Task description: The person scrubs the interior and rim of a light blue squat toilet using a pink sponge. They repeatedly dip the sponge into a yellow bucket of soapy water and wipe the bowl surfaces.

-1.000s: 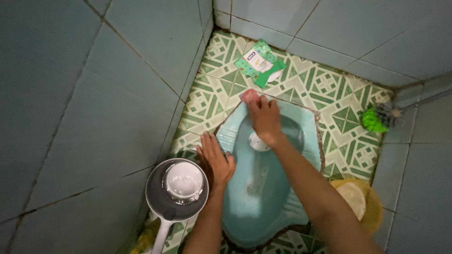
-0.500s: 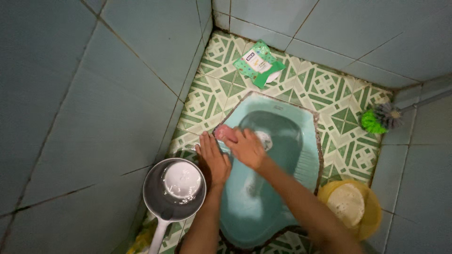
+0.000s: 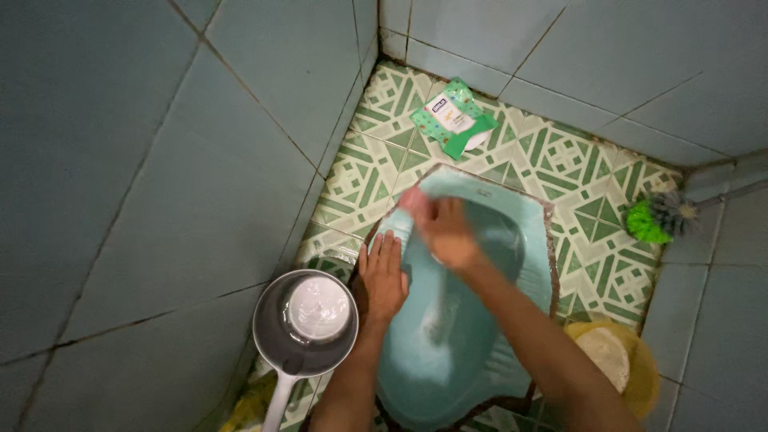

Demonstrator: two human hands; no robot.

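Starting at your left, a grey dipper (image 3: 305, 322) sits just beside your left hand (image 3: 382, 277), which lies flat, fingers spread, holding nothing, on the teal squat pan's (image 3: 480, 360) rim. Your right hand (image 3: 445, 230) is blurred over the bowl, fingers curled around a pinkish scrubber (image 3: 413, 200). Farther right lies a green brush (image 3: 654, 219).

Grey dipper (image 3: 305, 324) crowds the pan's (image 3: 448, 352) left rim; yellow bowl (image 3: 632, 364) blocks its right.
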